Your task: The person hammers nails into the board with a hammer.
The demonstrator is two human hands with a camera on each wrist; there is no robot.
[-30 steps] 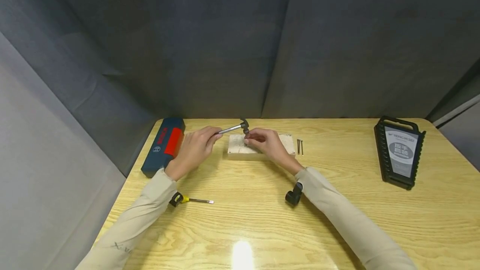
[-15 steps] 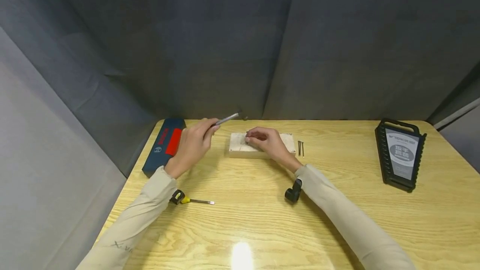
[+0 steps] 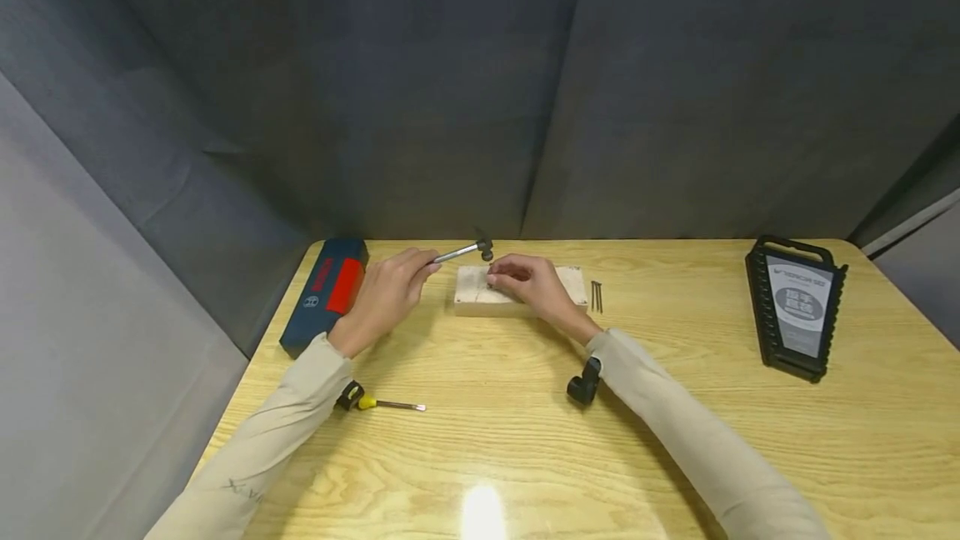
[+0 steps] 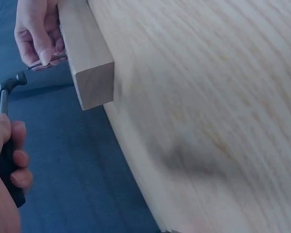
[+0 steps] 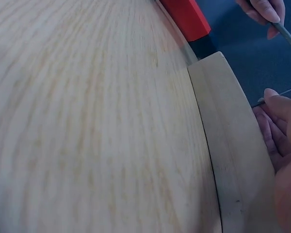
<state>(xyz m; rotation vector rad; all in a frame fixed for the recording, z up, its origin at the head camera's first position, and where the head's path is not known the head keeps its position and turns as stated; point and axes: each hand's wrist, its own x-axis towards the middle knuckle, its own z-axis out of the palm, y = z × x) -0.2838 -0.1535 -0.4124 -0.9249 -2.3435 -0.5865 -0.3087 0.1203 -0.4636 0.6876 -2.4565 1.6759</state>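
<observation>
My left hand [image 3: 386, 294] grips a claw hammer [image 3: 459, 253] by its dark handle, best seen in the left wrist view. The metal hammer head [image 4: 13, 82] is poised just above a nail [image 4: 59, 57], apart from its top end in that view. With thumb and fingertips my right hand [image 3: 531, 283] pinches this nail and holds it upright against the top of a pale wooden block [image 3: 517, 308]. The block lies flat on the table, partly covered by the right hand.
Several loose nails [image 3: 597, 297] lie right of the block. A blue and red case [image 3: 318, 298] stands at the back left, and a yellow-handled screwdriver [image 3: 397, 405] lies near the left sleeve. To the right is a black wrench rack [image 3: 798, 307] on the wooden table [image 3: 480, 440].
The hammer head was down at the right fingertips, then swung up and away, and now is lower again, close above the nail. My right hand and the block have stayed in place.
</observation>
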